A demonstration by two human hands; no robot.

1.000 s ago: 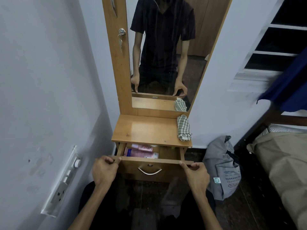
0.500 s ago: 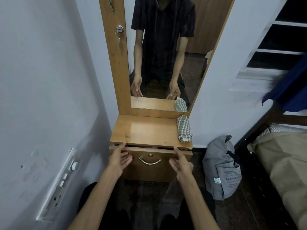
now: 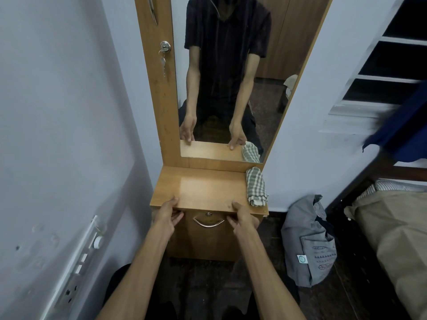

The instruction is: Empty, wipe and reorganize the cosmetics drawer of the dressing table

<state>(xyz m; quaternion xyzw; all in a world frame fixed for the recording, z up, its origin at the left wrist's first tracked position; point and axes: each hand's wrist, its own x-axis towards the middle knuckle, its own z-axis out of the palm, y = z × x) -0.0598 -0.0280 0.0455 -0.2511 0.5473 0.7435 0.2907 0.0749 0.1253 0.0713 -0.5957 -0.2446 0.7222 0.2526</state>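
The drawer (image 3: pixel 209 229) sits fully closed under the desk (image 3: pixel 203 190). The left hand (image 3: pixel 167 215) and the right hand (image 3: pixel 243 219) are apart, with open fingers pressed on its front, holding nothing. It looks like the closing step; next, perhaps the checked cloth (image 3: pixel 256 185) needs putting away.

Two hands (image 3: pixel 166 215), one drawer (image 3: pixel 208 236), one cloth (image 3: pixel 256 186), one bag (image 3: pixel 308 241).

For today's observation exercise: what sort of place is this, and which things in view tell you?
Probably a bedroom corner: a wooden dressing table with a tall mirror, and a bed alongside on the right.
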